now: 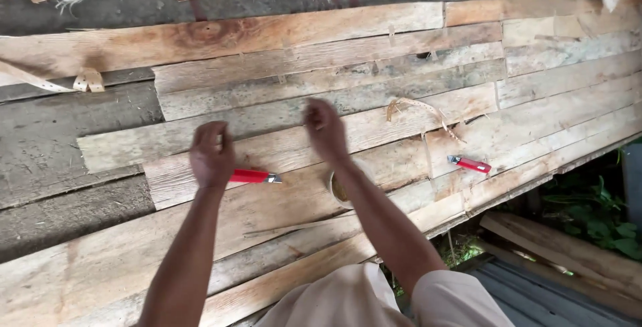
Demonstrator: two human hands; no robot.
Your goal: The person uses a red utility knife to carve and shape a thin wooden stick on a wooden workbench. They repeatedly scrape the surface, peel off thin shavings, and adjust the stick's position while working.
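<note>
The left hand is closing around a red-handled cutter, fingers curled over the handle's near end so that only the far part of the red body and its short metal tip are showing, sticking out to the right of the fist. The cutter is lying almost level, just above or on the pale wooden boards; whether it is touching them cannot be told.

A little to the right of that grip, the right hand is hovering over the boards, blurred, with the fingers loosely bent and nothing between them. Whether it is touching the wood cannot be told. Just below this hand, under the forearm, a small round container with a brownish inside is sitting on the boards, half hidden by the arm.

Further right of the grip, well apart from both hands, a second red cutter is lying on the planks near their edge. Between it and the right hand, a curled strip of thin wood is resting on the surface. Far to the left of the grip, another pale wood scrap is lying on a darker grey plank.
</note>
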